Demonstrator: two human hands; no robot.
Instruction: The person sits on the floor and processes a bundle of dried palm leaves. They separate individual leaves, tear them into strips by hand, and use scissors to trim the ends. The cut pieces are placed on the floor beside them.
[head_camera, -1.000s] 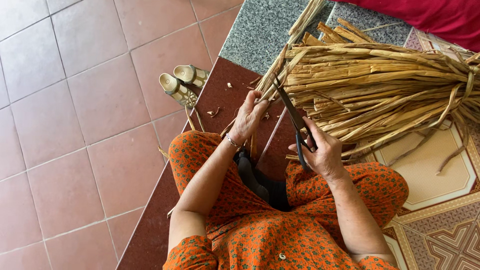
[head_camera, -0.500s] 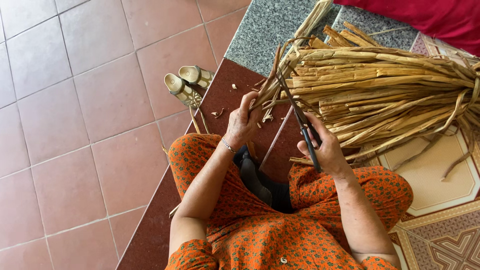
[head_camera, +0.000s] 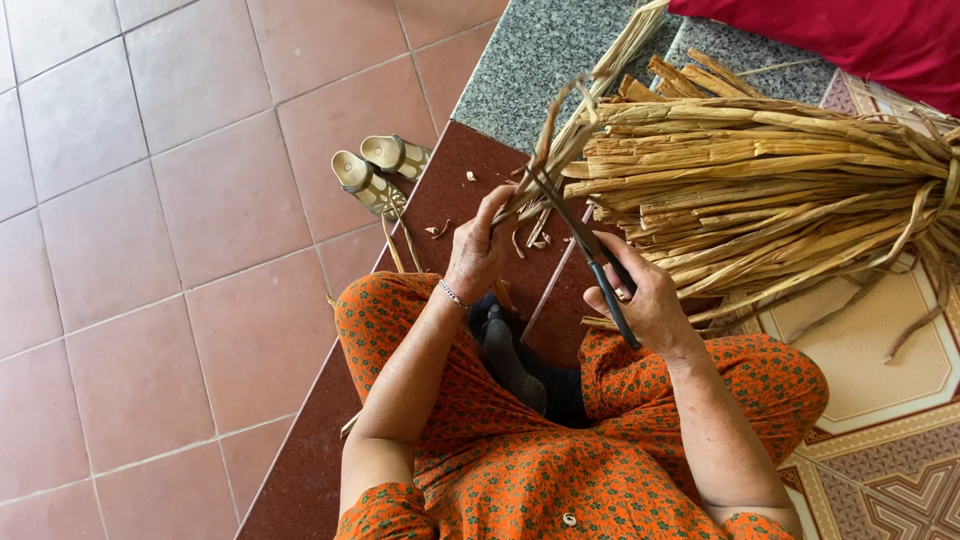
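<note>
Fingers of the left hand (head_camera: 478, 252) pinch the near end of a dried leaf strip (head_camera: 560, 150), which rises from that grasp up and away toward the grey granite slab (head_camera: 530, 60). The right hand (head_camera: 640, 300) is clenched around the dark handles of a pair of scissors (head_camera: 585, 245), whose long blades point up and to the left and meet the strip just above the left hand's fingertips (whether the blades are parted or closed on it cannot be told at this size). Both hands are raised in front of the person's lap, near each other but not touching.

Just beside the right hand, to its right, lies a thick bundle of dried straw-coloured leaves (head_camera: 760, 190), its cut ends facing the hands and its far ends gathered at the picture's right edge. The bundle rests partly on the granite slab and partly on a patterned floor tile (head_camera: 880, 350). Small leaf scraps (head_camera: 440, 230) lie scattered on the dark red step (head_camera: 460, 170) in front of the knees. A pair of pale sandals (head_camera: 380, 168) sits at the step's left edge, on the reddish tiled floor (head_camera: 150, 250). Red cloth (head_camera: 860, 35) fills the top right corner. The person sits cross-legged in an orange patterned garment (head_camera: 520, 470), with a thin bracelet (head_camera: 453, 294) on the left wrist.
</note>
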